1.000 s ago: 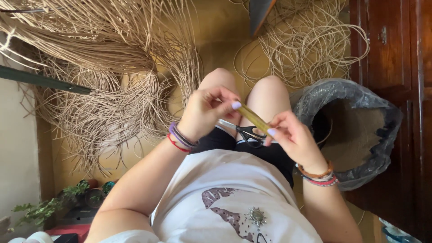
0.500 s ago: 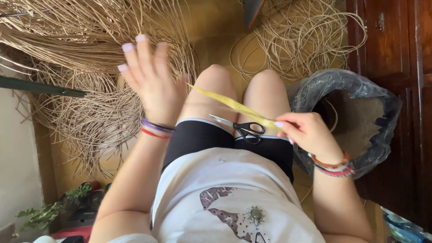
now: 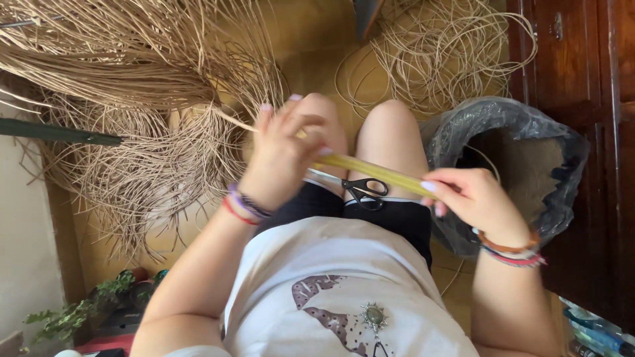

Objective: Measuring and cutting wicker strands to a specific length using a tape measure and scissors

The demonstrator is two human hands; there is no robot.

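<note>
Scissors on lap, blades partly hidden under left hand; only black handles + bit of steel show. Yellow strip flat, narrow, glossy; stretched taut across thighs betw both hands, far end covered by left fingers. Left hand closed round strip + thin pale reed; right hand pinches other end. Count: 1 strip, 1 scissors, 2 hands, 1 plastic-lined bin at right, 2 reed heaps on floor.

scissors on lap, bag right, reeds left
</note>
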